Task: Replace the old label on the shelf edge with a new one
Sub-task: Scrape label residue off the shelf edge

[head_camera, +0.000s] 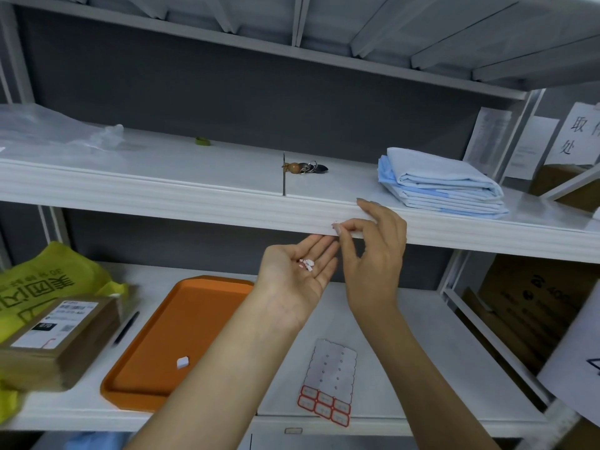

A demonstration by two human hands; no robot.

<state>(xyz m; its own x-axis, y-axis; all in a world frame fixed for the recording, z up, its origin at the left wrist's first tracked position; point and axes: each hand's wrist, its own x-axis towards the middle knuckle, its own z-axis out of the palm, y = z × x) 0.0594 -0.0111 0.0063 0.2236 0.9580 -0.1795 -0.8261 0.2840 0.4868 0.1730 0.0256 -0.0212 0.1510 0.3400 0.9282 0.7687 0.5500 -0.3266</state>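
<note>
A pinkish remnant of the old paper label (334, 225) clings to the white metal shelf edge (194, 198), pinched between thumb and fingertip of the right hand (373, 251), its other fingers curled. Just below, the left hand (292, 280) lies palm up and relaxed, cupping torn label scraps (306, 264). On the lower shelf, an orange plastic tray (156, 336) holds one small white scrap (182, 362); a sheet of red-bordered labels (328, 381) lies beside it.

Even cool indoor light, soft shadow under shelf (162, 193), wide-angle bowing at edges, blur at 8 and 4 o'clock, centre sharp.
</note>
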